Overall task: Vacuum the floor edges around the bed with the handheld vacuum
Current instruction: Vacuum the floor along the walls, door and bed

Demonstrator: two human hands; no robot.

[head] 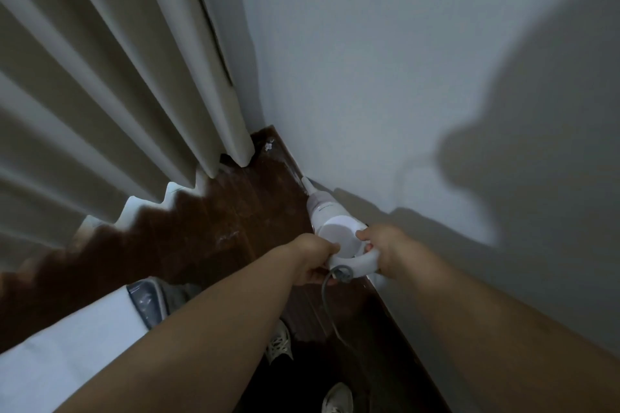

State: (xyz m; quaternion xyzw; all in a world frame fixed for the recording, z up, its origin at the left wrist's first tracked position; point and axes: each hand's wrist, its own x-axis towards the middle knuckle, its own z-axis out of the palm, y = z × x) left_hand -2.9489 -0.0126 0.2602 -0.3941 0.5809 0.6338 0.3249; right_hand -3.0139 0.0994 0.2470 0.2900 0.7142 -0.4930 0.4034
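Note:
A white handheld vacuum (330, 223) points away from me along the line where the dark wooden floor (235, 211) meets the white wall (385, 77). Its narrow nozzle (308, 185) touches the floor edge by the baseboard. My left hand (313, 256) grips the left end of the curved white handle, near where a grey cord (330, 305) leaves it. My right hand (382, 246) grips the right side of the handle. A corner of the bed (84, 339), with white sheet and plastic-wrapped mattress edge, lies at the lower left.
Beige pleated curtains (100, 94) hang down the left side to the floor. A small white scrap (269, 146) lies in the far corner. My two shoes (278, 344) stand on the floor strip between the bed and the wall.

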